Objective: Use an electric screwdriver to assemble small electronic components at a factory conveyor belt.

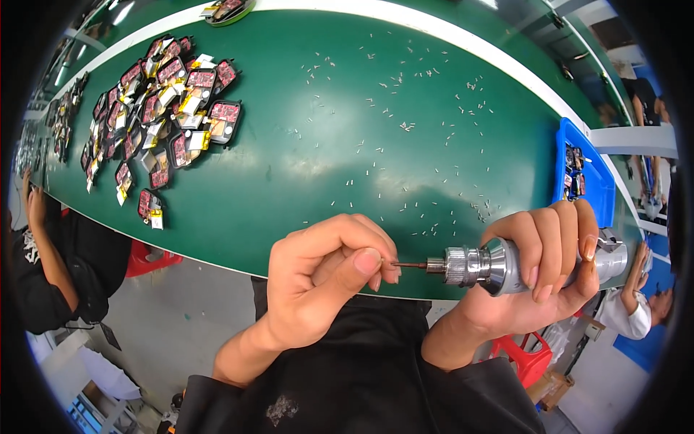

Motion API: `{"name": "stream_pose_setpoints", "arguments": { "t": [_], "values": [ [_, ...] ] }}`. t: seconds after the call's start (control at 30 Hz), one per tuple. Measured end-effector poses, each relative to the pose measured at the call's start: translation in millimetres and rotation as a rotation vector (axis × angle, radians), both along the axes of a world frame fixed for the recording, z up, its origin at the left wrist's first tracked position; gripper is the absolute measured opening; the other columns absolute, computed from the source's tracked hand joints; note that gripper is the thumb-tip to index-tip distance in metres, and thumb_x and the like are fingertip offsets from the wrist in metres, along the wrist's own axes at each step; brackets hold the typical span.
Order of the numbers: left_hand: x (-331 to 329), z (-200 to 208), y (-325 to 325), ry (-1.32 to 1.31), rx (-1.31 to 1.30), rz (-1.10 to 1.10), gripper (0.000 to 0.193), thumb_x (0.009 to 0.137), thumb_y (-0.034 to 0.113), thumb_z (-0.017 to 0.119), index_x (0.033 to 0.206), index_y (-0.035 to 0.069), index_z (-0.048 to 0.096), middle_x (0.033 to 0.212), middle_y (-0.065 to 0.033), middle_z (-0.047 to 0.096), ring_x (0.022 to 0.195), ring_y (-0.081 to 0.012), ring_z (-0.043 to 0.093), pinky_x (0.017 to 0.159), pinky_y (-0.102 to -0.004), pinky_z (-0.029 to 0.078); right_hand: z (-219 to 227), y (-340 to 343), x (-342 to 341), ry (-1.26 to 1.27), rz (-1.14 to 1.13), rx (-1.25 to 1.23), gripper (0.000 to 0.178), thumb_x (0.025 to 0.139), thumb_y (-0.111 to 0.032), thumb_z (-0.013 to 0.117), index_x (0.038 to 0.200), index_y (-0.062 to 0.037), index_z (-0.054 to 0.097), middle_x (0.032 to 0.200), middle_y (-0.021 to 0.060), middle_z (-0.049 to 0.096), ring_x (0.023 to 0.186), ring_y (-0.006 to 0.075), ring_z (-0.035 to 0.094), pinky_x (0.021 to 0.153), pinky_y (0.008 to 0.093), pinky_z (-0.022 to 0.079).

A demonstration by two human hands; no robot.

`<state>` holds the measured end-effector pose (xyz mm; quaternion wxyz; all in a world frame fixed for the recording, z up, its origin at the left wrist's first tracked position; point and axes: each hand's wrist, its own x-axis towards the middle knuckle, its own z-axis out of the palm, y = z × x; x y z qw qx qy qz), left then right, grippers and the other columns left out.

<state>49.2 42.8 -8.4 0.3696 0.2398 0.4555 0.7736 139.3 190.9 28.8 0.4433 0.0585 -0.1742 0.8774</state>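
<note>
Screwdriver: a stout cylinder (506,267) of smooth grey and shiny metal, with a ridged collar and a thin, brownish bit (410,265); it lies level above the counter's near edge, pointing left.
Right hand: its fingers (549,246) are wrapped closed around the screwdriver's body; the hand (538,267) covers much of the grip.
Left hand: at the screwdriver's tip, the hand (318,282) has thumb and forefinger curled close together; whether they pinch the bit or a tiny part cannot be told, as the fingertips hide it.
Counter: smooth, slightly glossy green top (289,173) beneath and beyond the screwdriver, edged in white.
Metal bits: tiny, slim silver pieces (406,127) scattered beyond the screwdriver, too small to show their ends.
Cases: a heap of black, rounded shells (224,119) with red boards, flat silvery pouches and yellow tape, well left of and beyond the screwdriver; many overlap.
Bin: blue, shallow-walled plastic (596,181), beyond the screwdriver to its right; its contents look like similar cases.
Dish: a green rim (235,20) far beyond the screwdriver, cut off above.
</note>
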Motion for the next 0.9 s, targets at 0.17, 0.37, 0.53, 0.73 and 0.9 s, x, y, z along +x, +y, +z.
{"name": "stream_pose_setpoints", "arguments": {
  "t": [0.17,0.37,0.53,0.73,0.9],
  "values": [
    [-0.5,-1.2,3.4,-0.006,0.017,-0.011,0.018,0.096,0.010,0.053,0.086,-0.005,0.056,0.076,-0.0158,0.059,0.069,-0.0217,0.056,0.060,-0.0312,0.047,3.1,0.4,-5.2,-0.080,-0.003,-0.015,0.014,0.082,-0.005,0.057,0.085,-0.0086,0.043,0.060,-0.0009,0.039,0.048,0.0093,0.043,0.055,0.0251,0.037],
    [-6.1,0.0,1.1,0.044,-0.038,-0.067,0.010,0.092,-0.003,0.051,0.086,-0.006,0.059,0.080,-0.0111,0.062,0.068,-0.0129,0.055,0.059,-0.0250,0.044,5.1,2.9,-0.3,-0.157,-0.007,0.072,0.013,0.084,-0.007,0.056,0.085,-0.0085,0.043,0.059,-0.0013,0.040,0.047,0.0078,0.042,0.053,0.0267,0.036],
    [-1.1,-2.8,18.0,0.696,-0.259,0.201,0.010,0.079,-0.005,0.058,0.069,-0.004,0.056,0.062,-0.0113,0.057,0.057,-0.0229,0.055,0.056,-0.0303,0.044,-16.6,7.4,6.4,-0.244,0.010,0.054,0.009,0.085,-0.018,0.051,0.085,-0.0106,0.046,0.059,-0.0008,0.041,0.048,0.0095,0.042,0.053,0.0275,0.036],
    [10.2,2.0,22.6,0.645,-0.257,0.095,0.019,0.088,0.006,0.056,0.072,-0.002,0.051,0.065,-0.0099,0.053,0.061,-0.0182,0.050,0.057,-0.0276,0.038,-15.1,11.1,19.4,-0.226,0.021,-0.002,0.009,0.085,-0.019,0.047,0.086,-0.0101,0.047,0.059,-0.0007,0.041,0.049,0.0099,0.042,0.054,0.0278,0.035],
    [14.2,14.2,27.0,0.690,-0.313,0.040,0.018,0.087,0.005,0.055,0.072,-0.003,0.051,0.065,-0.0105,0.054,0.061,-0.0189,0.051,0.058,-0.0287,0.040,-15.2,11.4,18.9,-0.203,0.036,-0.087,0.009,0.085,-0.019,0.048,0.086,-0.0102,0.046,0.057,-0.0009,0.039,0.048,0.0098,0.040,0.054,0.0280,0.035]
  ]
}}
